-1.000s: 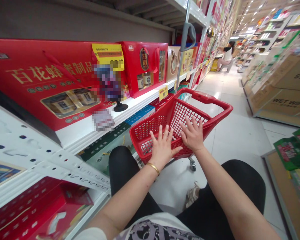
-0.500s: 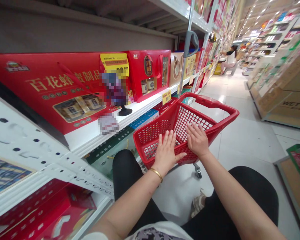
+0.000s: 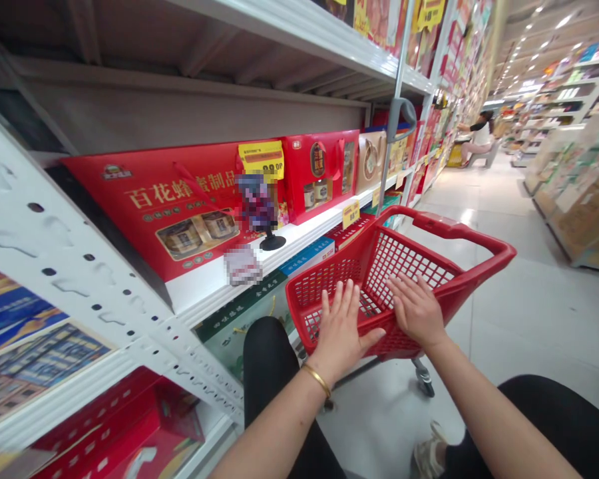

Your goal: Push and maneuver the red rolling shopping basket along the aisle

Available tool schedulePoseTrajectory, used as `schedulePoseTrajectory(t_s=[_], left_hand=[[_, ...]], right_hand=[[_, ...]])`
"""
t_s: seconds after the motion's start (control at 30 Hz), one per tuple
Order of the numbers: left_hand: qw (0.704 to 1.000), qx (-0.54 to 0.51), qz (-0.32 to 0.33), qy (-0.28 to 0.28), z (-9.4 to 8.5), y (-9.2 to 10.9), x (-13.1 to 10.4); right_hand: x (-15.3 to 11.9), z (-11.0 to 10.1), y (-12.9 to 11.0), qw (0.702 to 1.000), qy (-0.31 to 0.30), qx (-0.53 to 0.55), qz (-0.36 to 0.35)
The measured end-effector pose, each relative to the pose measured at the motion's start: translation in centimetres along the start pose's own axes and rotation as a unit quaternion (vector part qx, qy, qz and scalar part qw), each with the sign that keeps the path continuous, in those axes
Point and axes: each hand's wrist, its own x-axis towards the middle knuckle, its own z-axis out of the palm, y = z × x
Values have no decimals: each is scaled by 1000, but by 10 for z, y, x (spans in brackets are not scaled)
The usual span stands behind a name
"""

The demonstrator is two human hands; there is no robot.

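Both hands are stretched out in front of me at the near side of a red plastic shopping cart [image 3: 419,246]. My left hand [image 3: 342,329] has its fingers spread and its thumb out to the right, over the near rim. A gold bangle [image 3: 317,379] circles that wrist. My right hand [image 3: 416,309] lies palm down at the same rim, fingers extended and close together. Neither hand holds anything. Whether the palms press on the rim I cannot tell. The cart's mesh walls show between and beyond my hands.
Left of the cart, a white shelf [image 3: 204,303] bears red gift boxes [image 3: 180,199], [image 3: 319,173] and a small stand with a black round base [image 3: 273,243]. A metal pole with a grey handle [image 3: 399,120] rises behind the cart. Down the aisle a person [image 3: 479,136] sits on a stool.
My view has shifted left and up, so shelf, cart and hands appear farther right and lower. My hands keep nearly the same pose at the cart.
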Motion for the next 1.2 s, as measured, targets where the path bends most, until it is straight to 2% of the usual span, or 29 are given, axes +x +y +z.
schedulePoseTrajectory(t_s=[0.13, 0.2, 0.27, 0.3, 0.4, 0.47, 0.53, 0.67, 0.73, 0.8, 0.9, 0.97, 1.03, 1.13, 1.2], left_hand=[[998, 12, -66, 7, 2, -23, -13], [998, 15, -63, 6, 4, -28, -16], [998, 18, -54, 10, 5, -28, -18], [998, 20, -51, 14, 6, -28, -18], [998, 27, -44, 24, 7, -28, -22], [998, 29, -42, 26, 8, -29, -24], [998, 29, -44, 24, 10, -31, -25], [998, 35, -49, 17, 11, -33, -23], [998, 35, -51, 12, 11, -33, -21], [998, 34, -57, 11, 11, -33, -20], [997, 35, -71, 14, 12, -31, -19], [996, 39, -78, 16, 12, -31, -18], [995, 45, -82, 17, 13, -31, -18], [995, 52, -79, 18, 14, -31, -17], [995, 54, -78, 18, 15, -32, -16]], right_hand=[[-2, 14, -61, 994, -26, 60, -84], [-1, 18, -72, 991, -28, 68, -116], [1, 17, -63, 992, -25, 52, -112], [3, 16, -52, 995, -14, 35, -88], [6, 14, -19, 998, 54, -12, 39], [6, 17, -16, 994, 77, -3, 80], [3, 24, -36, 996, 58, 39, 53], [-4, 38, -93, 992, 1, 105, -72], [-4, 39, -99, 991, -10, 91, -101], [-1, 37, -85, 996, -10, 54, -71], [4, 36, -57, 995, 41, 1, 91], [4, 40, -56, 987, 64, 7, 147], [0, 49, -72, 992, 50, 39, 112], [-10, 63, -102, 997, 24, 79, 12], [-13, 68, -106, 996, 20, 84, -34]])
